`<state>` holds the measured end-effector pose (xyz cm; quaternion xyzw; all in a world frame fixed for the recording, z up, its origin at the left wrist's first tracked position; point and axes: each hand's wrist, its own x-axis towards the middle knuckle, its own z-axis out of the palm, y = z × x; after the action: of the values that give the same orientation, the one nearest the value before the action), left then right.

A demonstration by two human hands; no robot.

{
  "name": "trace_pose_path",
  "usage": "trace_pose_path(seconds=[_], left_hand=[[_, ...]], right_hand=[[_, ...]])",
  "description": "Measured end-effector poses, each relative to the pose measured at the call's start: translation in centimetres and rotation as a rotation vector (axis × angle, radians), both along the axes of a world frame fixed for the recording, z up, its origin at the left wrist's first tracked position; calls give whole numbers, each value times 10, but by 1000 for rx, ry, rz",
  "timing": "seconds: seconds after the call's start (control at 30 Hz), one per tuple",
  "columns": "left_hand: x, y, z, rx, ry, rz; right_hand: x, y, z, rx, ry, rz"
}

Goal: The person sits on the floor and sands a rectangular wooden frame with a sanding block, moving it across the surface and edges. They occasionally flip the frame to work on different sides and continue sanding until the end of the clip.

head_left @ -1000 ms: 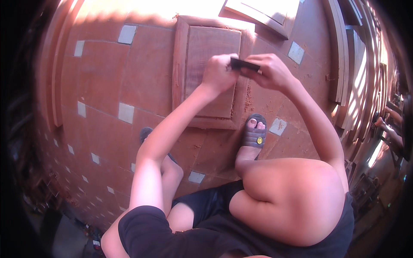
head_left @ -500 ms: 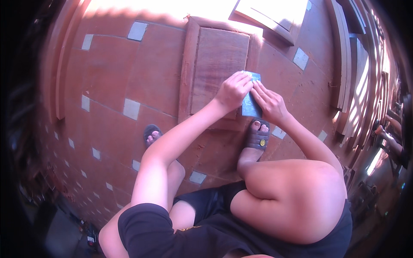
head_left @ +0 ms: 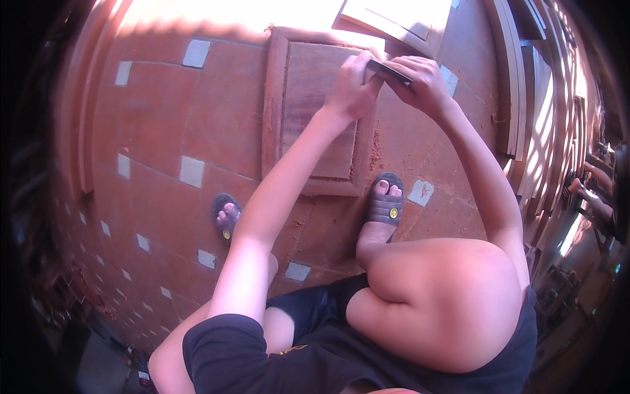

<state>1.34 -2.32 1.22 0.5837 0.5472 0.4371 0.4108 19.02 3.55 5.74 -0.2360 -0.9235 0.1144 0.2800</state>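
Observation:
A wooden panel door (head_left: 314, 92) with a raised centre panel lies flat on the floor in front of me. Both my hands are closed on a thin, flat, rectangular scraper (head_left: 392, 70), which shows nearly edge-on as a dark strip. My left hand (head_left: 351, 88) grips its left end and my right hand (head_left: 423, 82) its right end, fingers wrapped over the far side. The scraper is over the door's far right corner; whether its edge touches the wood is hidden. Reddish wood shavings (head_left: 375, 151) lie along the door's right side.
Another panel door (head_left: 400, 23) lies beyond, in bright sunlight. Long boards (head_left: 508, 85) stand along the right, and more timber (head_left: 79, 125) is at the left. My sandalled feet, left (head_left: 226, 213) and right (head_left: 386, 203), rest on the tiled floor. Another person's leg (head_left: 590, 197) shows far right.
Both hands have moved away from me along the door's right side with the scraper. Its broad face, bluish before, has tipped so that mostly its edge shows.

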Motion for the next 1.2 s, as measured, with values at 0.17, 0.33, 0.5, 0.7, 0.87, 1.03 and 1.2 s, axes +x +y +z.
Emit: trace_pose_path(seconds=[0.17,0.33,0.5,0.7,0.87,1.03,1.2], left_hand=[[-31,26,-6,153,286,-33],[-42,-23,-35,435,609,-132],[-33,-103,-28,503,632,-202],[-29,-138,3,298,493,-390],[-12,-97,-5,-206,-146,-117],[-29,-1,-2,62,110,30],[-60,7,-31,174,237,4]], right_hand=[[-20,26,-59,43,-81,-213],[-21,-50,-78,-43,-156,-179],[3,-144,-58,-225,-167,-43],[16,-170,-19,-342,23,20],[-1,-114,-9,-825,311,-317],[-23,-24,-10,-346,185,-178],[-40,-32,-57,-127,-11,-214]])
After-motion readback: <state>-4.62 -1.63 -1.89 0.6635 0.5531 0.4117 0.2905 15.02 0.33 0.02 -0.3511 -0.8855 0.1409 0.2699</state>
